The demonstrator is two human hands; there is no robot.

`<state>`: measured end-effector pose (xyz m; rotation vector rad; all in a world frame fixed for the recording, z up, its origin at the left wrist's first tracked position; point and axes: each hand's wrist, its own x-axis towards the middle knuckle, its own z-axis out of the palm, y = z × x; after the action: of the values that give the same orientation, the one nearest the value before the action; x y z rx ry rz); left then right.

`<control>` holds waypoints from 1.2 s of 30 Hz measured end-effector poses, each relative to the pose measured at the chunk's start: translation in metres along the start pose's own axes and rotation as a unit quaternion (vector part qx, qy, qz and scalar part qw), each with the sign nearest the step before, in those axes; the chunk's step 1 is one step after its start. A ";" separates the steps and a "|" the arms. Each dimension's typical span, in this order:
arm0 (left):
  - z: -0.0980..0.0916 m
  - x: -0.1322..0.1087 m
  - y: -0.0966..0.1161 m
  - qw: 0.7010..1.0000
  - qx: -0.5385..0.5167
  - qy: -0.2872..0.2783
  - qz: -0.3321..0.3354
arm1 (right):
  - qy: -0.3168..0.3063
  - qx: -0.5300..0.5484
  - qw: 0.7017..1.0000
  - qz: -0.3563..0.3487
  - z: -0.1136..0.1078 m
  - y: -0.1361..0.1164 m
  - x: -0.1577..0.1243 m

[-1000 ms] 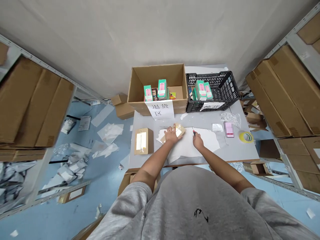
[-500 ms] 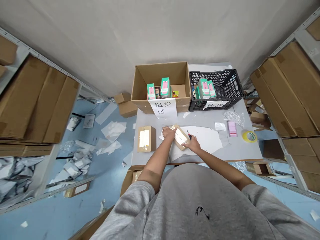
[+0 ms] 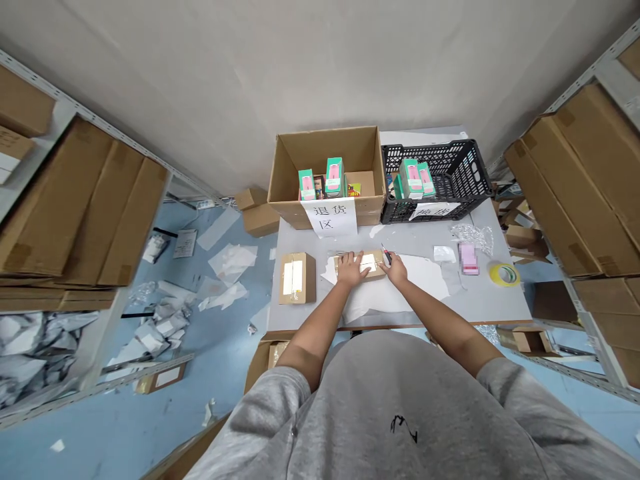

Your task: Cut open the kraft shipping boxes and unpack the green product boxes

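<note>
While reaching forward | left hand [image 3: 351, 269] spread on carton [image 3: 361, 265] | right hand [image 3: 396, 270] pinching utility knife [image 3: 387, 257]

And there it is: "退货区" is read in black characters on a white paper sign [image 3: 329, 217] taped to the front of a cardboard box [image 3: 320, 150]; the sign on the black plastic crate [image 3: 473, 177] is partly hidden and cannot be made out with certainty.

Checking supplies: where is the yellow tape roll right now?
In the head view, the yellow tape roll lies near the right edge of the grey table, just right of a blurred pink packet.
</note>
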<state>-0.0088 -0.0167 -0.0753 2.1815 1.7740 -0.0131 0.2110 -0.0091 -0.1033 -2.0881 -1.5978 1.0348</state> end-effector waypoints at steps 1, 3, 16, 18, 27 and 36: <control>0.001 0.002 0.002 1.000 0.003 0.004 -0.018 | 0.017 0.004 1.000 0.009 0.002 0.000 0.001; 0.003 0.005 0.003 1.000 0.003 0.001 -0.031 | 0.039 0.022 0.998 0.032 0.006 0.005 -0.003; -0.008 0.030 -0.005 0.987 0.049 -0.110 0.107 | 0.016 0.113 0.991 0.068 0.017 0.017 -0.014; -0.013 0.033 -0.006 0.986 0.045 -0.127 0.103 | 0.016 0.107 0.991 0.079 0.017 0.014 -0.013; -0.019 0.030 0.007 0.992 0.018 -0.113 0.052 | 0.022 0.118 0.986 0.119 0.005 0.006 0.002; -0.030 0.035 0.004 0.993 0.016 -0.104 0.048 | 0.012 0.056 0.991 0.118 0.006 -0.012 -0.003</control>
<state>-0.0029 0.0237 -0.0530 2.1954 1.5656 -0.2381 0.1977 -0.0090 -0.0990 -2.2413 -1.2717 1.1419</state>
